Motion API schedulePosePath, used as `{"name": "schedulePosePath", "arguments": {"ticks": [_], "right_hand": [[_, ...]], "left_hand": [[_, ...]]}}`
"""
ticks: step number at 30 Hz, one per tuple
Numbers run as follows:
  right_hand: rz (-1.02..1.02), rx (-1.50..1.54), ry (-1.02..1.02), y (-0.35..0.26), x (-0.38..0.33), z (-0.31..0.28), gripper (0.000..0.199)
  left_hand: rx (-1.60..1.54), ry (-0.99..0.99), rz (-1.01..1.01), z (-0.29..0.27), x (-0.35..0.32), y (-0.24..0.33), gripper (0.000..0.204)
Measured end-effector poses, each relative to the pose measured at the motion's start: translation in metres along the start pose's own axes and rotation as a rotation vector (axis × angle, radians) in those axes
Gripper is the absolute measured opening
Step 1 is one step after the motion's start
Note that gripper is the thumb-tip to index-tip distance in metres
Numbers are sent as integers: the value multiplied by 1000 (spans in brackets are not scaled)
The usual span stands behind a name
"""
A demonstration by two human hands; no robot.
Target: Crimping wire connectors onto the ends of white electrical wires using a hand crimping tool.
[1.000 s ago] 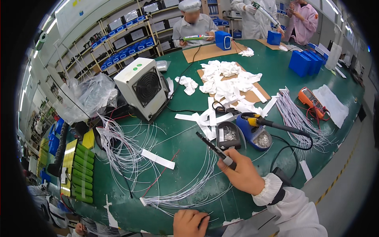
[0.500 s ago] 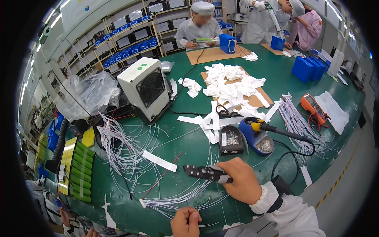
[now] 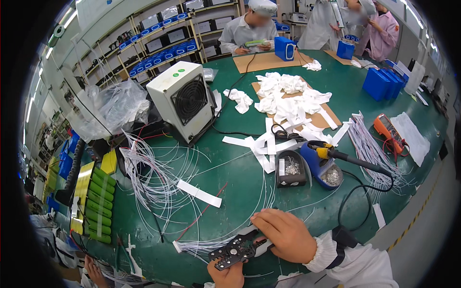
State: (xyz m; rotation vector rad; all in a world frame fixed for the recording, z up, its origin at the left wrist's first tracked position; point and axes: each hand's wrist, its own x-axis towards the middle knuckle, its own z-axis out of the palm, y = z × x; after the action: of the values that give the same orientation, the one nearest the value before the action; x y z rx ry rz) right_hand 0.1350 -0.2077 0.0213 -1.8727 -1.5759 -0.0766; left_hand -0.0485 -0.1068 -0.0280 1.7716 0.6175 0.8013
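Nearest, the left hand (image 3: 226, 277) is bent under the head of a black-and-grey wire stripper (image 3: 235, 250); I cannot tell whether its fingers pinch a wire end, the tool, or both. The right hand (image 3: 285, 237) is wrapped around the stripper's handles, so the tool's long axis slants from the right palm down and leftward to the left fingers.

Just past the left hand, on the green worktop (image 3: 245, 187), lies a bundle of thin white wires (image 3: 197, 246). It runs roughly left to right, from a small white connector (image 3: 176, 246) to the tool's head, which hides part of it. The connector lies to the left of both hands, and the left is the nearer.

Farther out are a white strip (image 3: 199, 193), a dark tray of small metal pieces (image 3: 290, 169) and a soldering iron (image 3: 355, 158) in a blue stand (image 3: 312, 164). Beyond these sits a heap of white cloth (image 3: 283, 103), and a co-worker (image 3: 247, 31) is at the far edge.
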Motion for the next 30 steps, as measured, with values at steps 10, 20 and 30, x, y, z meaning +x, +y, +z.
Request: {"name": "schedulePosePath", "arguments": {"ticks": [10, 20, 30], "right_hand": [[-13, 5, 43, -2, 2, 1, 46], [-9, 3, 37, -2, 1, 2, 45], [-12, 7, 60, -1, 0, 3, 43]], "left_hand": [[-394, 89, -171, 5, -1, 7, 16], [-373, 72, -181, 2, -6, -3, 21], [-160, 52, -142, -1, -7, -14, 22]]}}
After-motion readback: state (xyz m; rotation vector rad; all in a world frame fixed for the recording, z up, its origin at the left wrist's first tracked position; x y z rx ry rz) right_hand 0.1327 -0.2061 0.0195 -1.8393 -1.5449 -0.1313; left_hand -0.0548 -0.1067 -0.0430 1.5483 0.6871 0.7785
